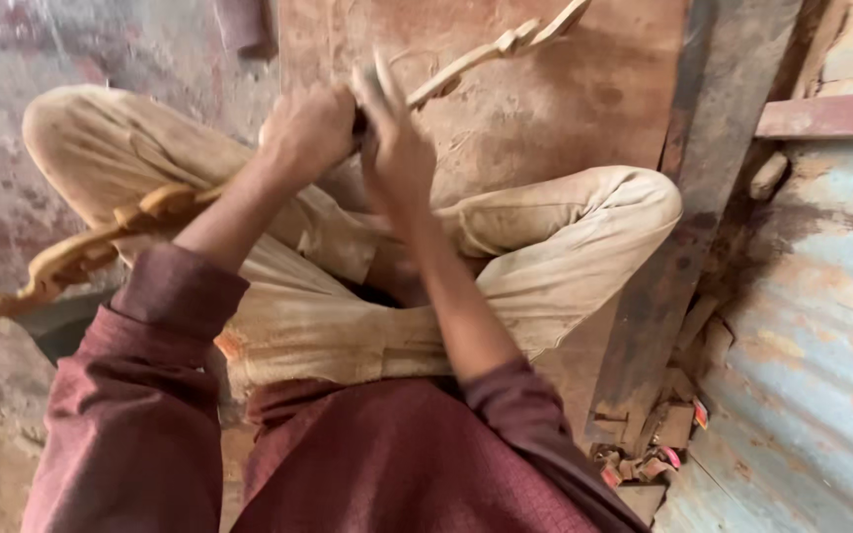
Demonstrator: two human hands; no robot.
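A long carved strip of pale wood (71, 259) with a wavy, scrolled edge runs from the lower left, across my lap, up to the top middle. My left hand (308, 128) is closed around the strip near its middle. My right hand (397, 148) is pressed against the same part, fingers bent around the wood; whether it also holds a small tool, I cannot tell. Both hands touch each other above my crossed legs in dusty beige trousers (545, 247). My sleeves are dark red.
I sit cross-legged on a brown wooden board (584, 79). A dark plank (713, 178) leans along its right side. Corrugated metal sheeting (821, 375) fills the right. Small wood scraps (659, 444) lie at its foot. Rough stained floor (2, 197) lies to the left.
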